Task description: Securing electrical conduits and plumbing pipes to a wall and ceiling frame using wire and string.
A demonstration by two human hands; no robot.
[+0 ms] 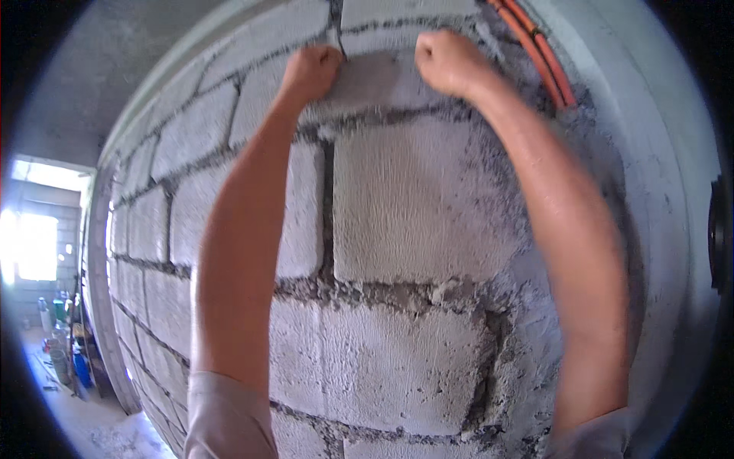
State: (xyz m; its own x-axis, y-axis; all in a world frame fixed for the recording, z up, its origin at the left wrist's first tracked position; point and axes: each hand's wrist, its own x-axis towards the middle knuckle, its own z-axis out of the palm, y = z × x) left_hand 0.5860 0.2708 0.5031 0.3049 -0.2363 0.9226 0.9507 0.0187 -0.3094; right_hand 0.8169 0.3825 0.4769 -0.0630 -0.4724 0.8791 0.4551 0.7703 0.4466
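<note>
Both my arms reach up in front of a wall of large grey blocks (420,206). My left hand (312,73) is closed in a fist, close to an upright joint near the top of the wall. A thin pale sliver shows by its fingers; I cannot make out whether the hand holds it. To the right, at about the same height, my right hand (451,63) is curled closed too, and whatever it may hold is hidden. A block face (382,80) lies between the two fists.
Orange conduits (539,50) run down the wall at the upper right, beside a smooth grey column (650,145). Rough mortar (382,297) fills the joints. At far left a doorway opens onto a bright room with a blue bottle (81,369) and other items on its floor.
</note>
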